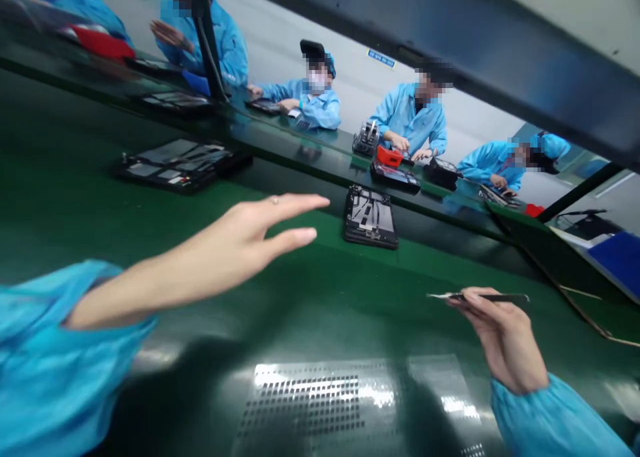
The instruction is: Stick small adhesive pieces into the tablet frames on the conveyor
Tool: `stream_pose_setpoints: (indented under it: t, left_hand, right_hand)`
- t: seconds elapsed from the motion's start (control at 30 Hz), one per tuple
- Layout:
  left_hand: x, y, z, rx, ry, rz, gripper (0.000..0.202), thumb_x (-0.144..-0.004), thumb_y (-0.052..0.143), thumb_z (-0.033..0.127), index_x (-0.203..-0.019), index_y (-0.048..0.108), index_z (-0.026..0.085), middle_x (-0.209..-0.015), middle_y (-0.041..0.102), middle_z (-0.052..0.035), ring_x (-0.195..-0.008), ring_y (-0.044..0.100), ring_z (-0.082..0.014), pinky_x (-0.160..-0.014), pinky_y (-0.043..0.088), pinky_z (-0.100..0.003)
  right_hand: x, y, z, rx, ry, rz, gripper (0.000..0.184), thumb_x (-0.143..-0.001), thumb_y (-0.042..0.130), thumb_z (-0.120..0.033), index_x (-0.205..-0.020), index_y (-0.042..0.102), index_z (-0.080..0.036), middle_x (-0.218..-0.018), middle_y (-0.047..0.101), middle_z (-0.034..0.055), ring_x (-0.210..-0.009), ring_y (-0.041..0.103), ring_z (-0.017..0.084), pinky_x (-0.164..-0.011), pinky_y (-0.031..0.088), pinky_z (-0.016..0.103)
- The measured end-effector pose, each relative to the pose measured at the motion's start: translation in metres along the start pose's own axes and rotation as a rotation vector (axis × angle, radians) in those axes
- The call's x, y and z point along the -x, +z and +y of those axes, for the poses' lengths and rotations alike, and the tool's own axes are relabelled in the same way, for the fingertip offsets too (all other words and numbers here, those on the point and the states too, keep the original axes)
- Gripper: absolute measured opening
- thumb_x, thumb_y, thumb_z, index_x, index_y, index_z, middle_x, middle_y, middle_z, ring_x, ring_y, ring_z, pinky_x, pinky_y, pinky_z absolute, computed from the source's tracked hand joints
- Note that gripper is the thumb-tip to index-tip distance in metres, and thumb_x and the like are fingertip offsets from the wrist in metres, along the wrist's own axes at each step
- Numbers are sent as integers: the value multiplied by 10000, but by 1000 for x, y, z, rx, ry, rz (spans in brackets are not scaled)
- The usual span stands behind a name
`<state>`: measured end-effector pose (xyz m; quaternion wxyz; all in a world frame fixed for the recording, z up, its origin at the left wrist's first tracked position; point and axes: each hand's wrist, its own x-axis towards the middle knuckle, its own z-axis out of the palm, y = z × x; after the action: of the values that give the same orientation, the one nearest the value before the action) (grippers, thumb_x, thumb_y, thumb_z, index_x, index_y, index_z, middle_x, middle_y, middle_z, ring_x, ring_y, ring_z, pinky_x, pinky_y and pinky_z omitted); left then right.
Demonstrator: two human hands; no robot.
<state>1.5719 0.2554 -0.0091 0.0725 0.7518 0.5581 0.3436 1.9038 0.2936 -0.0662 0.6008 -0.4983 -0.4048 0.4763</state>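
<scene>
My left hand is stretched out over the green bench, thumb and fingers apart, with nothing in it. Just beyond its fingertips lies an opened tablet-like device, its inner parts facing up; hand and device are apart. My right hand pinches a pair of dark tweezers, whose pale tips point left. Near me on the bench lies a clear sheet with rows of small dark squares. A second clear sheet is beside it, to the right.
More opened devices lie at the far left of the green bench. Behind it runs a dark conveyor-like strip with another device and a red box. Several co-workers in blue coats sit opposite. A grey beam crosses overhead.
</scene>
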Motion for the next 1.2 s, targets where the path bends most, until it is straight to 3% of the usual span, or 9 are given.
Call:
stream_pose_setpoints:
  t: [0.07, 0.13, 0.23, 0.33, 0.47, 0.7, 0.93, 1.07, 1.2]
  left_hand:
    - [-30, -2, -8, -45, -28, -4, 496, -899, 357, 486, -1264, 450, 163, -1298, 497, -14, -1190, 451, -225, -997, 361, -396]
    - [-54, 13, -18, -90, -48, -33, 415, -947, 338, 390, -1228, 463, 111, -1238, 537, -46, -1130, 503, -203, -969, 401, -357]
    - [-77, 62, -38, -191, -83, -102, 311, -915, 501, 321, -1153, 516, 123, -1160, 553, -80, -1060, 543, -239, -908, 450, -435]
    - [-87, 115, -58, -299, -164, -193, 292, -890, 549, 317, -1116, 527, 133, -1093, 559, -81, -953, 575, -204, -821, 494, -407]
    - [-92, 151, -76, -369, -206, -223, 288, -892, 545, 312, -1119, 522, 135, -1083, 557, -77, -939, 574, -200, -814, 494, -403]
    - [-86, 159, -90, -384, -201, -172, 301, -894, 538, 311, -1142, 512, 143, -1133, 535, -84, -1010, 545, -221, -867, 461, -438]
    - [-72, 161, -87, -395, -223, -46, 330, -892, 538, 316, -1171, 490, 146, -1135, 527, -87, -998, 545, -222, -856, 463, -434]
    - [-56, 153, -77, -414, -156, 34, 421, -877, 544, 255, -1261, 410, 148, -1173, 495, -110, -1043, 520, -250, -862, 460, -441]
    - [-28, 141, -59, -450, -16, 111, 407, -843, 454, 114, -1249, 434, 144, -1131, 517, -140, -1090, 500, -298, -878, 448, -458]
  right_hand:
    - [-25, 14, 3, -29, -14, -22, 192, -536, 791, -222, -620, 657, -113, -641, 648, 29, -664, 644, 175, -727, 520, 318]
    - [-50, 30, 11, -49, -5, -33, 152, -680, 724, -226, -662, 625, -113, -639, 639, 4, -656, 633, 138, -718, 516, 316]
    - [-82, 58, 31, -68, 34, -22, 168, -845, 578, -261, -763, 590, -115, -711, 622, -13, -659, 609, 102, -679, 513, 291]
    - [-102, 83, 56, -82, 93, -2, 184, -866, 547, -295, -861, 585, -115, -797, 614, 5, -686, 600, 105, -652, 510, 278]
    - [-118, 101, 79, -91, 163, 9, 205, -869, 540, -301, -962, 574, -121, -896, 607, 30, -747, 599, 121, -669, 515, 293]
    - [-133, 123, 92, -85, 197, -8, 255, -870, 535, -317, -1045, 555, -133, -1008, 591, 56, -854, 595, 152, -734, 511, 338]
    - [-127, 151, 101, -104, 115, -201, 218, -863, 547, -314, -957, 581, -120, -941, 608, 40, -827, 600, 146, -735, 506, 332]
    - [-108, 133, 78, -141, 14, -320, 190, -855, 558, -304, -819, 587, -120, -835, 613, 11, -782, 600, 133, -738, 493, 326]
    - [-68, 92, 44, -164, -65, -411, 154, -728, 688, -268, -713, 614, -134, -761, 608, -4, -770, 593, 137, -771, 473, 317]
